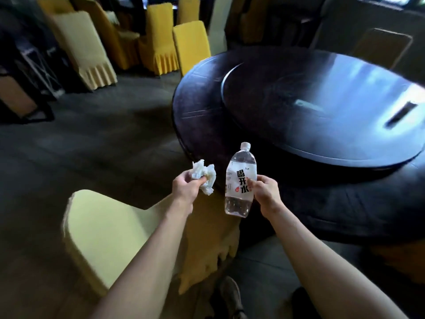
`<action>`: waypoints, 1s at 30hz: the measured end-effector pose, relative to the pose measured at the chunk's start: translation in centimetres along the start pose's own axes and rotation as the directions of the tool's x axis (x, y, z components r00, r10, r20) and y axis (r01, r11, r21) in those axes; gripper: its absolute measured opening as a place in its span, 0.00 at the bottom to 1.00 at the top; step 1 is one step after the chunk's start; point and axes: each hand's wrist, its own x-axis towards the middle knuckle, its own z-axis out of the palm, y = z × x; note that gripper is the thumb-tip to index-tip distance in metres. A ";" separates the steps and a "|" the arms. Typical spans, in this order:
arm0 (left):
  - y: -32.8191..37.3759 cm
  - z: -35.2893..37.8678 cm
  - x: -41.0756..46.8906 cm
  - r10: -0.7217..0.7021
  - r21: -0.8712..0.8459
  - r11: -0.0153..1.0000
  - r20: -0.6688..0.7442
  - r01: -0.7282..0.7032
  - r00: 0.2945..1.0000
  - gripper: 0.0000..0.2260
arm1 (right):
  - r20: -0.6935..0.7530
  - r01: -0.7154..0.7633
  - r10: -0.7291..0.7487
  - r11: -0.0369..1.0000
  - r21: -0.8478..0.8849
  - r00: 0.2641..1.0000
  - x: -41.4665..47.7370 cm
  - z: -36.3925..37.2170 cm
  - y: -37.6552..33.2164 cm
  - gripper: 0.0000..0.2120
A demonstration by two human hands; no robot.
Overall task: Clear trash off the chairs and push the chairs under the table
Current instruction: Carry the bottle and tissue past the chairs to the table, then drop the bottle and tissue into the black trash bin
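Observation:
My left hand (186,189) grips a crumpled white tissue (205,175), held up above a yellow-covered chair (108,236) at the lower left. My right hand (264,192) holds a clear plastic water bottle (240,180) with a white label and black characters, upright, just in front of the round dark table (197,104). The chair stands beside the table's near edge, its seat partly hidden by my left forearm. A round turntable (322,107) lies on the table top.
Several more yellow-covered chairs (161,40) stand at the back left, one pale chair (85,49) leaning. Another chair back (381,46) shows behind the table. Dark floor (92,139) spreads to the left. My shoe (231,295) shows at the bottom.

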 end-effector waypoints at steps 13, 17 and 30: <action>-6.5 18.9 -18.2 -0.066 0.035 0.998 0.345 0.057 0.936 0.11 | -0.350 -0.009 0.070 0.985 0.173 0.934 -9.5 -28.6 9.2 0.04; -12.0 25.7 -23.2 -0.124 0.077 0.992 0.372 0.103 0.920 0.10 | -0.385 -0.072 0.130 0.984 0.163 0.914 -10.9 -37.8 14.6 0.05; -35.2 37.9 -31.9 -0.390 0.375 0.885 0.268 0.278 0.881 0.15 | -0.333 -0.348 0.378 0.926 0.146 0.864 -10.5 -54.4 35.4 0.06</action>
